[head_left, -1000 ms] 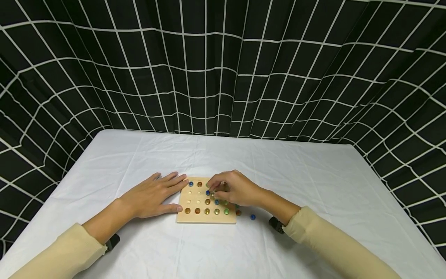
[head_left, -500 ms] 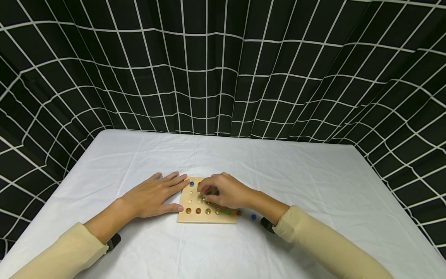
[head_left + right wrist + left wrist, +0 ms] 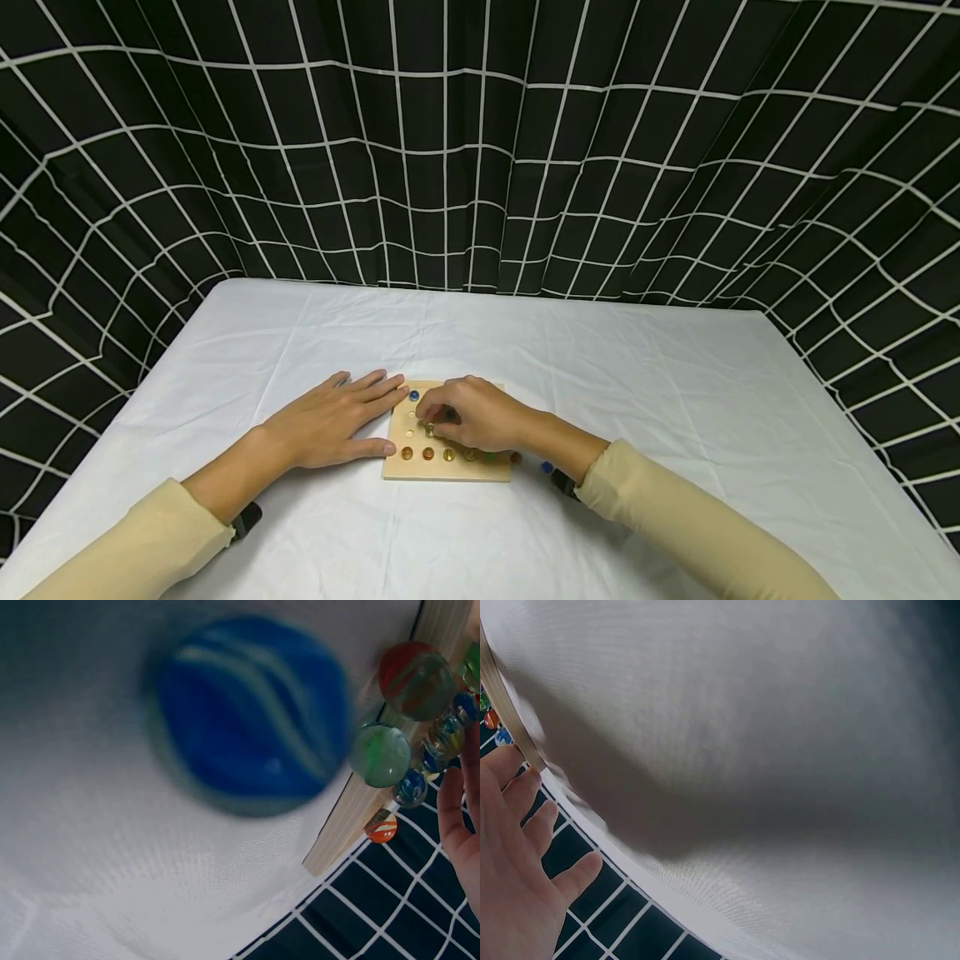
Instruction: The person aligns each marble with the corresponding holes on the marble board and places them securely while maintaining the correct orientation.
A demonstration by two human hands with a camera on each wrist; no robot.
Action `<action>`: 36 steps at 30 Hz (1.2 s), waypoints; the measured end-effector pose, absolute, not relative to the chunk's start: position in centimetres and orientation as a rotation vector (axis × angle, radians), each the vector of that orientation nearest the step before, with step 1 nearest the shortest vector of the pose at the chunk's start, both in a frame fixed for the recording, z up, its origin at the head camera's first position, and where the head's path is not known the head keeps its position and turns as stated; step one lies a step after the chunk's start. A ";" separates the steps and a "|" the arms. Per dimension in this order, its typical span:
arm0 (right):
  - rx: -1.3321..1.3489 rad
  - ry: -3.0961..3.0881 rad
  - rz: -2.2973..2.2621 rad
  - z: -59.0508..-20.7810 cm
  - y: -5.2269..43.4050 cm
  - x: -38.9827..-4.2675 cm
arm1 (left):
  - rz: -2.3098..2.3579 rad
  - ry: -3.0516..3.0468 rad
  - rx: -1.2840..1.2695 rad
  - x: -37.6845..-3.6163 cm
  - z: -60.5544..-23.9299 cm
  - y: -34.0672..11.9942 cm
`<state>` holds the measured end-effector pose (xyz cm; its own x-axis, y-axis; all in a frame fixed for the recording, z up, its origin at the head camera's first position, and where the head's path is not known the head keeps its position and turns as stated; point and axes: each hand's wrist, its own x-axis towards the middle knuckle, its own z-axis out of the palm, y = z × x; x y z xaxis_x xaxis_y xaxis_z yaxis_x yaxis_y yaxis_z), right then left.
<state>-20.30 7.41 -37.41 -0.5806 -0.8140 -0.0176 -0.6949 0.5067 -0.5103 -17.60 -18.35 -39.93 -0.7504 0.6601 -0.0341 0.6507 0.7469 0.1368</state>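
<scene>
A light wooden board (image 3: 420,472) with rows of round hollows lies on the white cloth and carries several glass marbles. My right hand (image 3: 483,414) pinches a clear yellowish marble (image 3: 430,430) between thumb and fingers, low over the board's left half. The hand hides much of the middle and far rows. My left hand (image 3: 337,421) lies flat with fingers spread, its thumb and fingertips at the board's left edge. A blue marble (image 3: 414,396) sits in the far left corner hollow. Along the near row are amber (image 3: 407,453), red-brown (image 3: 427,453) and yellow (image 3: 449,454) marbles, among others.
Off the board's right side, a red-brown marble (image 3: 515,458) and a blue marble (image 3: 547,467) lie on the white cloth (image 3: 637,375). A greenish clear marble (image 3: 380,754) shows beside the board in the right wrist view. A black gridded curtain (image 3: 480,125) hangs behind the table.
My right hand has moved left and slightly nearer across the board with the yellowish marble, covering marbles that showed earlier. My left hand has stayed in place.
</scene>
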 end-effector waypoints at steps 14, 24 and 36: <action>-1.305 2.517 -0.738 -36.8 9.0 -20.6 | 0.146 2.856 1.053 -17.7 -39.9 -18.2; -1.211 2.532 -0.904 -36.3 12.6 -20.5 | 0.141 2.857 1.043 -17.6 -39.9 -18.1; -1.147 2.531 -0.951 -36.6 15.5 -20.0 | 0.144 2.866 1.053 -17.6 -39.9 -18.1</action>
